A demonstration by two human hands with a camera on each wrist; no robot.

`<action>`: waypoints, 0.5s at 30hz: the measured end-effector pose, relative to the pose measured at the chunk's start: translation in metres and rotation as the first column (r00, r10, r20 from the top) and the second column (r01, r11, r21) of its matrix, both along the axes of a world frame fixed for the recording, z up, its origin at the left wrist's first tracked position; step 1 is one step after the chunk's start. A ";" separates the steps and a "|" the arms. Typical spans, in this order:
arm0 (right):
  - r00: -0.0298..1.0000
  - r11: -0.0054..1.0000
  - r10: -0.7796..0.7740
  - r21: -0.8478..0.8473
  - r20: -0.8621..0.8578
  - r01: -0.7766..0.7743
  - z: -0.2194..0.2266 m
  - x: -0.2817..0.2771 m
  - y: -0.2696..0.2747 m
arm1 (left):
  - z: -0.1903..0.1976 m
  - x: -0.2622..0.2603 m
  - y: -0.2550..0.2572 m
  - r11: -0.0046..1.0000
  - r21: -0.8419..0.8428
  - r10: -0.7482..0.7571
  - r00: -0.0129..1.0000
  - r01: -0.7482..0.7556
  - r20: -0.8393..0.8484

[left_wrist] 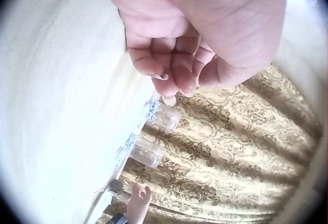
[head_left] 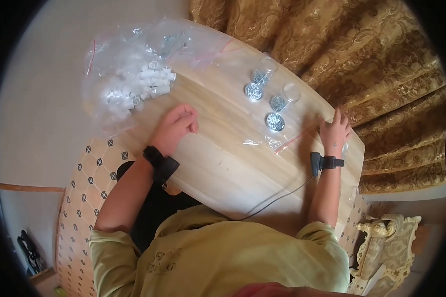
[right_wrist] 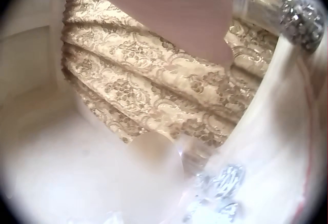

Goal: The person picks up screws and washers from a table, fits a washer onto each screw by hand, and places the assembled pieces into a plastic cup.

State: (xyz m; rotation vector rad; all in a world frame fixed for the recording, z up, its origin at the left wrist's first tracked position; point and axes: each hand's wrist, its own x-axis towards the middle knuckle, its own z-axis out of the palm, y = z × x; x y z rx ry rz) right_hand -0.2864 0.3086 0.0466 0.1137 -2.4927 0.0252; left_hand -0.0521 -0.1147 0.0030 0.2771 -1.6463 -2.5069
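Note:
My left hand (head_left: 176, 126) is over the left part of the wooden table (head_left: 218, 148), its fingers loosely curled. In the left wrist view nothing shows between those fingers (left_wrist: 179, 78). My right hand (head_left: 335, 131) is by the table's right edge with fingers spread, holding nothing visible. To its left stand clear jars (head_left: 291, 92) with screws inside, and round containers (head_left: 275, 122) of small shiny metal pieces. The right wrist view has part of this hand (right_wrist: 179, 18), a jar of metal pieces (right_wrist: 302, 21) and screws (right_wrist: 228, 180) in clear plastic below.
Beyond my left hand lies a large clear plastic bag (head_left: 99, 89) with white plastic fittings (head_left: 156, 79). Another clear bag (head_left: 176, 42) with small metal pieces is at the back. Patterned curtains (head_left: 371, 64) hang along the far side. A cable (head_left: 282, 198) runs from the right wrist camera.

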 end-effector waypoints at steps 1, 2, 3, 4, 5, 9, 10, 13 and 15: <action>0.996 0.999 0.006 0.031 0.094 -0.009 -0.005 0.002 0.005 | -0.002 0.001 0.000 1.000 -0.004 0.001 1.000 -0.001 -0.010; 0.984 0.998 0.012 0.058 0.179 -0.023 -0.003 0.004 0.005 | -0.003 0.000 -0.001 0.999 -0.042 -0.007 1.000 0.006 -0.010; 0.987 0.998 0.005 0.060 0.161 -0.015 -0.001 0.006 0.005 | -0.004 -0.001 -0.002 0.997 -0.080 -0.014 1.000 0.014 -0.007; 0.989 0.998 0.005 0.053 0.150 -0.013 -0.001 0.002 0.010 | -0.004 -0.001 -0.002 0.996 -0.086 -0.015 1.000 0.014 -0.018; 0.992 0.999 0.054 -0.005 0.114 -0.053 -0.001 -0.004 0.019 | -0.004 -0.001 -0.002 0.995 -0.092 -0.028 0.999 0.026 -0.021; 0.985 0.985 0.158 -0.085 0.063 -0.153 -0.007 -0.019 0.040 | -0.007 -0.002 -0.001 0.998 -0.023 -0.054 0.997 0.053 -0.055; 0.966 0.962 0.235 -0.172 0.109 -0.214 -0.005 -0.019 0.039 | -0.007 -0.001 0.001 0.999 -0.008 -0.044 0.998 0.044 -0.055; 0.942 0.922 0.334 -0.225 0.043 -0.316 -0.004 -0.010 0.034 | -0.004 0.001 0.000 0.996 -0.069 -0.061 0.996 0.057 -0.060; 0.933 0.906 0.357 -0.258 0.039 -0.336 -0.001 0.001 0.029 | 0.001 0.002 0.000 0.990 -0.106 -0.102 0.994 0.097 -0.046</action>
